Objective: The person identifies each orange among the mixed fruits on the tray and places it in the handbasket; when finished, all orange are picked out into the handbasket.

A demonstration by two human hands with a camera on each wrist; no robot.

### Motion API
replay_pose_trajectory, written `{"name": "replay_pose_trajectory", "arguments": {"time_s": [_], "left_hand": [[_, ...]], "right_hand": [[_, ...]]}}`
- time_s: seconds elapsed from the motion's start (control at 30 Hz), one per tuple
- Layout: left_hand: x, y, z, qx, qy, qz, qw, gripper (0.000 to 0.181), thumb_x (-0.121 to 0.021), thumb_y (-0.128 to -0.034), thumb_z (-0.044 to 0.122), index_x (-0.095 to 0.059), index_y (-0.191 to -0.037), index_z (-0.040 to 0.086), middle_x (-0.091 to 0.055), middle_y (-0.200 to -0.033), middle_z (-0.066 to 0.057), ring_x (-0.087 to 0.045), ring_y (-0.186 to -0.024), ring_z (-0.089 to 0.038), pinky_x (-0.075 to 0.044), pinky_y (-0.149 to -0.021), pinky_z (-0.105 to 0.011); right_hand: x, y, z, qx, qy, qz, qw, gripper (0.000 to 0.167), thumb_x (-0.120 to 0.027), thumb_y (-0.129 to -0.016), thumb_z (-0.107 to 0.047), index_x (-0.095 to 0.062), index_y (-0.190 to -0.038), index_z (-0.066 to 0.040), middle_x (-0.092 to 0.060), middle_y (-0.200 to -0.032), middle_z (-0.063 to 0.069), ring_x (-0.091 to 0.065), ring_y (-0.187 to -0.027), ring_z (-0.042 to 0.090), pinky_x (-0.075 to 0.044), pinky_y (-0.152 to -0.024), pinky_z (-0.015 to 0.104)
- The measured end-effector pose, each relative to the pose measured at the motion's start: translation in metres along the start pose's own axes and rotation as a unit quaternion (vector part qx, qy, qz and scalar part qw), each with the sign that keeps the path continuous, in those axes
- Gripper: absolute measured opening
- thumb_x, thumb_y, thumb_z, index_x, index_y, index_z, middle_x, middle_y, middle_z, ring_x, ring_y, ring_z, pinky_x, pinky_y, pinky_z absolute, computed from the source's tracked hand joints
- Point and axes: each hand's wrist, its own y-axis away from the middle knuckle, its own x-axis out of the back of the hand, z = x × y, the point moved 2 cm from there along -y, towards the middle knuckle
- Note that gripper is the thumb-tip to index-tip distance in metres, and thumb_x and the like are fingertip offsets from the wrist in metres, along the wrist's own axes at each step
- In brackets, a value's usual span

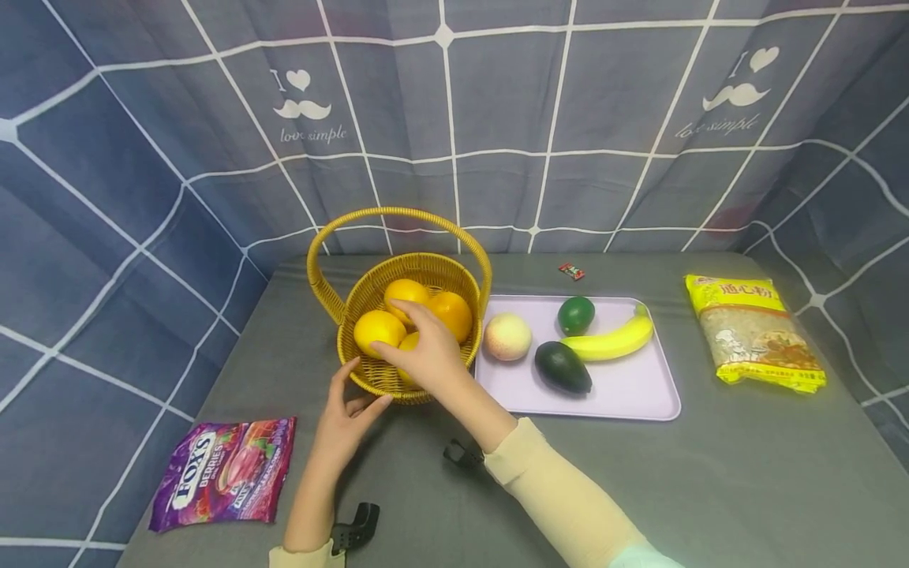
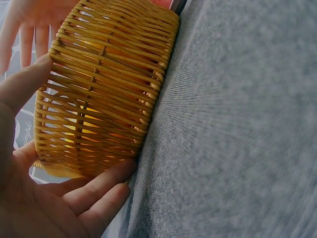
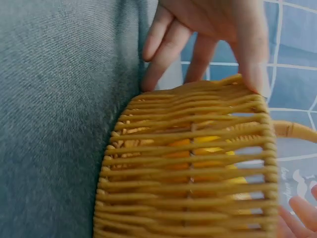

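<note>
A woven yellow basket (image 1: 355, 363) with a tall arched handle stands on the table, holding several round yellow-orange fruits (image 1: 379, 333). Against the basket's near left side rests my left hand (image 1: 346, 422). In the left wrist view its thumb (image 2: 37, 74) touches the rim while spread fingers (image 2: 106, 191) lie along the woven wall. My right hand (image 1: 433, 351) hangs over the basket's opening, thumb and index apart near the fruits. Seen from the left wrist, the right hand's fingers point down and look straight. In the head view it partly covers the nearest fruit.
Right of the basket, a pale lilac tray (image 1: 639, 398) bears a peach (image 1: 507, 337), a green fruit (image 1: 576, 315), a banana (image 1: 611, 344) and a dark avocado (image 1: 562, 368). A small red wrapped candy (image 1: 571, 271), a purple candy bag (image 1: 227, 473) and a yellow food packet (image 1: 756, 333) lie around.
</note>
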Motion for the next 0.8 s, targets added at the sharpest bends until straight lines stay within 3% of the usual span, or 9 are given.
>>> {"name": "replay_pose_trajectory", "arguments": {"time_s": [0.2,0.33,0.5,0.8], "left_hand": [[-0.002,0.000,-0.001,0.001,-0.001,0.001,1.0000,0.084,-0.074,-0.0847,0.039,-0.022,-0.150,0.032,-0.012,-0.156,-0.016,-0.055,-0.116,-0.037,-0.047,-0.091,-0.052],[-0.001,0.001,0.000,0.000,0.001,-0.001,1.0000,0.084,-0.074,-0.0849,0.037,-0.022,-0.150,0.032,-0.011,-0.157,-0.013,-0.055,-0.117,-0.037,-0.046,-0.092,-0.053],[-0.001,0.001,0.001,0.003,0.000,-0.003,1.0000,0.084,-0.074,-0.0851,0.037,-0.021,-0.150,0.033,-0.009,-0.158,-0.013,-0.054,-0.118,-0.038,-0.046,-0.092,-0.053],[0.001,0.003,0.003,0.005,0.000,-0.010,0.9999,0.084,-0.073,-0.0860,0.036,-0.020,-0.151,0.032,-0.008,-0.158,-0.014,-0.053,-0.119,-0.038,-0.046,-0.093,-0.052]], "right_hand": [[0.023,0.018,0.000,-0.005,-0.021,0.018,0.9996,0.064,-0.079,-0.079,-0.038,-0.055,-0.136,-0.019,-0.054,-0.135,-0.002,-0.055,-0.117,0.017,-0.045,-0.097,0.036],[0.042,0.030,0.003,0.023,-0.040,0.047,0.9979,0.062,-0.082,-0.078,-0.030,-0.057,-0.134,-0.018,-0.056,-0.132,-0.001,-0.057,-0.111,0.018,-0.048,-0.094,0.036],[0.069,0.043,0.005,0.056,-0.074,0.078,0.9926,0.061,-0.082,-0.078,-0.019,-0.057,-0.132,-0.010,-0.056,-0.131,0.004,-0.055,-0.116,0.025,-0.046,-0.096,0.044],[0.120,0.066,0.022,0.051,-0.039,0.156,0.9857,0.063,-0.084,-0.075,-0.013,-0.058,-0.132,-0.013,-0.057,-0.131,0.003,-0.052,-0.121,0.015,-0.043,-0.099,0.031]]}}
